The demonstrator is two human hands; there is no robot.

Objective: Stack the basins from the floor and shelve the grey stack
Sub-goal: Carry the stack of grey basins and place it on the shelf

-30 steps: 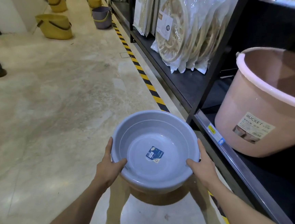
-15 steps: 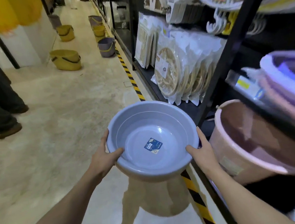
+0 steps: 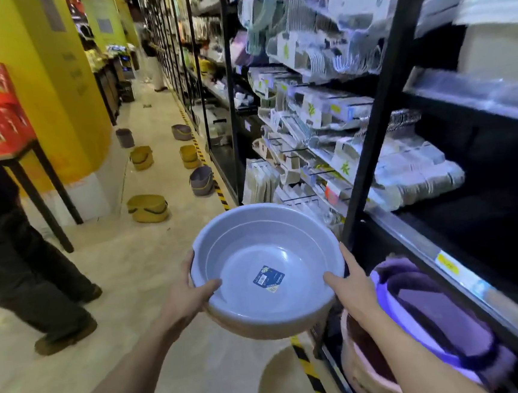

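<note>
Grey basin stack [image 3: 267, 270] is sitting between my hands, off the floor at waist level. I'm gripping its left rim with my left hand [image 3: 186, 296], thumb hooked inside, and my right hand [image 3: 351, 285] is clamping the right rim. Black shelving [image 3: 379, 117] is standing just to my right, with purple and pink tubs [image 3: 431, 316] on a lower shelf. Stacking looks done; shelving isn't. Yellow and grey baskets [image 3: 148, 208] are sitting down the aisle.
</note>
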